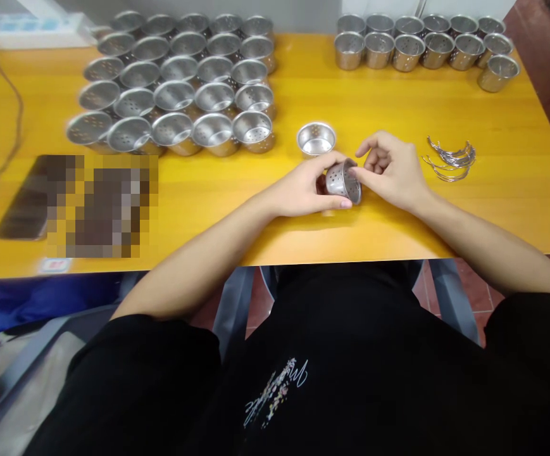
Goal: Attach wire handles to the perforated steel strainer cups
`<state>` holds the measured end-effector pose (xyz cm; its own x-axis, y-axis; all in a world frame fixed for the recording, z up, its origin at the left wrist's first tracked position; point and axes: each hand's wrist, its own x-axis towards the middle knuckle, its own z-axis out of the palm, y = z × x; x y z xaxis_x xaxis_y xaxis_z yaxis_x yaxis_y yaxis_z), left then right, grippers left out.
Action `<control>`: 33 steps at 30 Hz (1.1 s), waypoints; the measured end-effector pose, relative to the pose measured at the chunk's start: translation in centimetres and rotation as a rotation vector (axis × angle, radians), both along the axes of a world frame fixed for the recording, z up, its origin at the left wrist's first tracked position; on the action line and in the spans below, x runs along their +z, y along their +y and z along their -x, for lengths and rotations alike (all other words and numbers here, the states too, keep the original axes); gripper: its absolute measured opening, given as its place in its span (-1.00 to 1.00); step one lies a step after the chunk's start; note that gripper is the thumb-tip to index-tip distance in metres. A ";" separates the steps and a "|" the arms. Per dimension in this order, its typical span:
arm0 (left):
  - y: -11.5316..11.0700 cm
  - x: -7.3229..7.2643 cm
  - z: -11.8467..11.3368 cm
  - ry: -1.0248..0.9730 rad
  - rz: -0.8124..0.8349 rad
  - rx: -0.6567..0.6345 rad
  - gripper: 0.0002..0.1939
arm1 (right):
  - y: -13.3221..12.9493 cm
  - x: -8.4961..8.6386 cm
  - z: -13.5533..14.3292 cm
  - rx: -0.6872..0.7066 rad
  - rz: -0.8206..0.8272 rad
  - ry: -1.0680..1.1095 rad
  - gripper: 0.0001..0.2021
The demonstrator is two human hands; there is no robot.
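My left hand (pixel 303 189) is closed around a small perforated metal cup (pixel 338 182), tipped on its side with its mouth facing right. At the cup's rim is my right hand (pixel 391 168); its thumb reaches the opening, and the index finger stands apart from the thumb. Nothing shows between those two fingers, and the other fingers are curled. Just behind the left hand stands a shallow-looking metal cup (pixel 316 138), mouth up. To the right of my right hand lies a small pile of curved wire handles (pixel 452 158).
Rows of perforated metal cups (pixel 175 95) fill the back left of the yellow table (pixel 298 237). Another group of cups (pixel 407 54) stands at the back right. A dark phone (pixel 32 196) and a blurred-out object (pixel 108 212) lie at left, near a cable (pixel 16 107).
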<state>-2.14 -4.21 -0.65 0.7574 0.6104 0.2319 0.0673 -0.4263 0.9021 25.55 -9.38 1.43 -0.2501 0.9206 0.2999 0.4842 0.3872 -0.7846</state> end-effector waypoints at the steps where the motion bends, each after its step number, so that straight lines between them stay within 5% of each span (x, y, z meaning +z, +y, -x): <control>1: -0.1 0.1 0.0 0.003 -0.029 0.010 0.04 | 0.1 -0.2 0.2 0.012 -0.004 -0.017 -0.52; 15: -0.7 0.4 -0.4 -0.016 -0.064 -0.056 0.05 | 0.8 -0.1 0.1 0.185 0.082 -0.075 -0.42; 19: -0.7 0.5 -0.4 -0.023 -0.068 0.006 0.08 | 0.4 0.1 0.0 0.084 0.060 -0.002 -0.37; 24: -0.7 0.6 -0.3 -0.015 -0.029 0.071 0.06 | -0.1 1.2 -0.6 0.027 -0.078 -0.044 -0.60; 33: -0.4 0.0 -0.2 -0.005 -0.073 0.129 0.06 | -0.4 0.4 -0.2 0.346 -0.126 -0.081 -0.70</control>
